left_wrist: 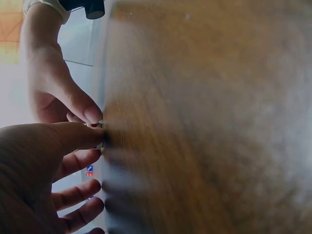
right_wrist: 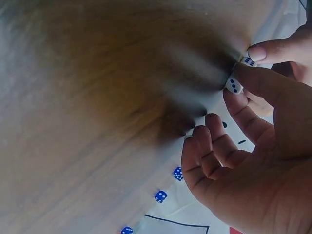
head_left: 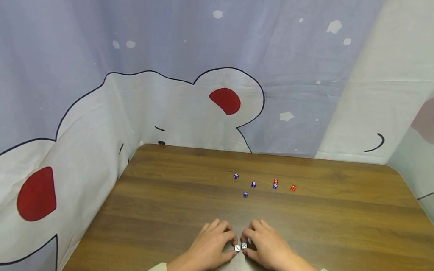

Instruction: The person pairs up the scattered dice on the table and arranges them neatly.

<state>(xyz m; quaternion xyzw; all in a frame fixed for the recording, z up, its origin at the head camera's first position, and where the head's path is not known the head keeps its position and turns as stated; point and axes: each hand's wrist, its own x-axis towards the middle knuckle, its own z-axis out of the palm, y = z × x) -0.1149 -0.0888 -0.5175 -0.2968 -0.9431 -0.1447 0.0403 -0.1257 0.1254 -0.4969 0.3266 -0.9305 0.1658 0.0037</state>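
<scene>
Two white dice lie side by side near the front of the wooden table, a small gap between them in the head view. My left hand (head_left: 211, 245) pinches the left white die (head_left: 237, 248) between thumb and finger. The right white die (head_left: 244, 245) is pinched the same way by my right hand (head_left: 269, 247). In the right wrist view, blue pips show on the white die (right_wrist: 234, 85) in my right fingers, close to the other white die (right_wrist: 248, 61). From the left wrist, my left thumb and fingers mostly hide the dice.
Farther back on the table (head_left: 348, 222) are several blue dice (head_left: 253, 184), spread out. A red die (head_left: 276, 181) overlaps a blue die (head_left: 275, 187) in the head view, with another red die (head_left: 293, 187) to the right. A printed curtain (head_left: 158, 109) hangs behind the table.
</scene>
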